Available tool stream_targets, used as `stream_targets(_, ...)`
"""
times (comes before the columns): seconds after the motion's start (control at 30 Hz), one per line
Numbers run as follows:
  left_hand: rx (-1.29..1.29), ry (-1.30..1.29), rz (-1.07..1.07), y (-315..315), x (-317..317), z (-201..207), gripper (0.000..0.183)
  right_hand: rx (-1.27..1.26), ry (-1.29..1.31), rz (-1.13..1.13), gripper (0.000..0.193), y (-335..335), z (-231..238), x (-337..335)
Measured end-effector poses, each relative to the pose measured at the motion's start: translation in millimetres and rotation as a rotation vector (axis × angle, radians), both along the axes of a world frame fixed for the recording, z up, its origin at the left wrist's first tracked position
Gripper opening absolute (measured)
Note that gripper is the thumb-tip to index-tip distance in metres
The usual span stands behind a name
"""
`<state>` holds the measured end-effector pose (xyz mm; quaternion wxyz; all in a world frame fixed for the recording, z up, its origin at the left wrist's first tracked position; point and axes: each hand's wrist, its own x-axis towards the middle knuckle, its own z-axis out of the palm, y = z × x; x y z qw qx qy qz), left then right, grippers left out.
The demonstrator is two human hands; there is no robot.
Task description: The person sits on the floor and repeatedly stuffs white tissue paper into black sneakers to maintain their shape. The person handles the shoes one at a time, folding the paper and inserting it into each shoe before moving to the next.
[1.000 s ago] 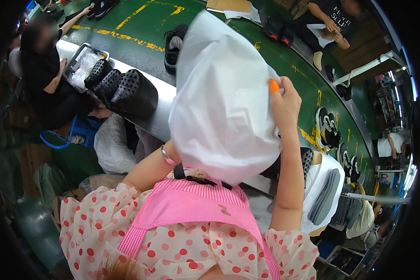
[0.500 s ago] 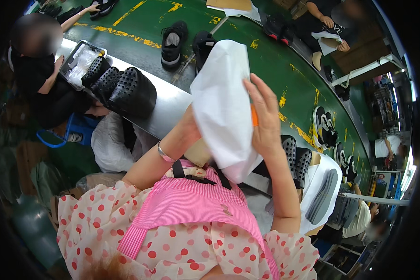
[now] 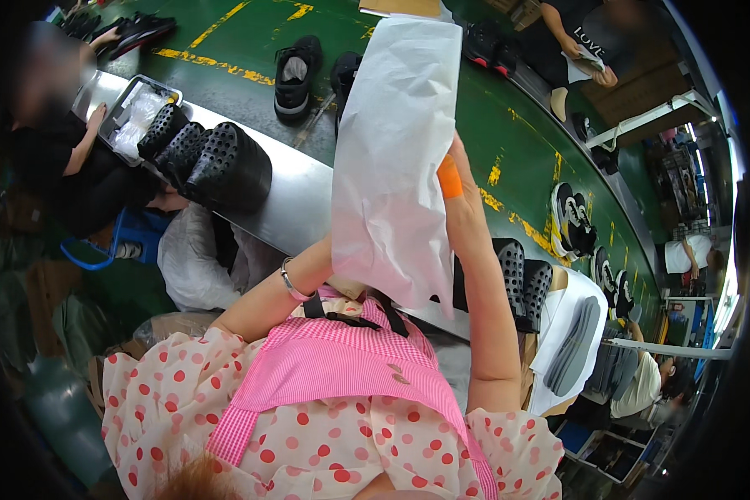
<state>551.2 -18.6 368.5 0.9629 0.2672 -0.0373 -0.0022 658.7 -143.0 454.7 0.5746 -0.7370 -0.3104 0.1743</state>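
A large sheet of thin white paper (image 3: 396,158) hangs upright and creased in front of my chest. My right hand (image 3: 462,196) grips its right edge, the fingers mostly behind it; an orange band (image 3: 450,177) shows on this hand at the paper's edge. Behind the lower left of the sheet my left hand disappears, so its fingers cannot be seen; only the forearm with a silver bracelet (image 3: 286,273) shows. To the left, black clogs with holes (image 3: 229,167) stand on the metal bench. More black clogs (image 3: 521,279) are beside my right forearm.
The metal bench (image 3: 296,196) runs across, with a tray of clear plastic bags (image 3: 142,117) on it. A black sneaker (image 3: 296,83) lies beyond. Grey insoles (image 3: 571,342) rest on white paper at right. A co-worker (image 3: 50,142) sits at left; another person (image 3: 587,42) handles paper at far right.
The white paper has been raised and spread out taller and flatter. My right hand has turned, its fingers passing behind the paper's edge. My left hand has become fully covered.
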Motion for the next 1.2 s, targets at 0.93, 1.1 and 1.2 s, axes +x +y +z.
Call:
stream_targets(0.93, -0.067, 0.098, 0.031, 15, 7, 18, 0.033, -0.244, 0.381, 0.032, 0.077, -22, -49, -4)
stream_targets(1.1, -0.062, 0.132, 0.042, 21, 21, 34, 0.032, -0.073, 0.473, -0.048, 0.075, -10, -30, -24)
stream_targets(1.2, 0.049, 0.187, 0.138, 41, 33, 47, 0.032, 0.017, 0.554, -0.074, 0.081, -16, -36, -14)
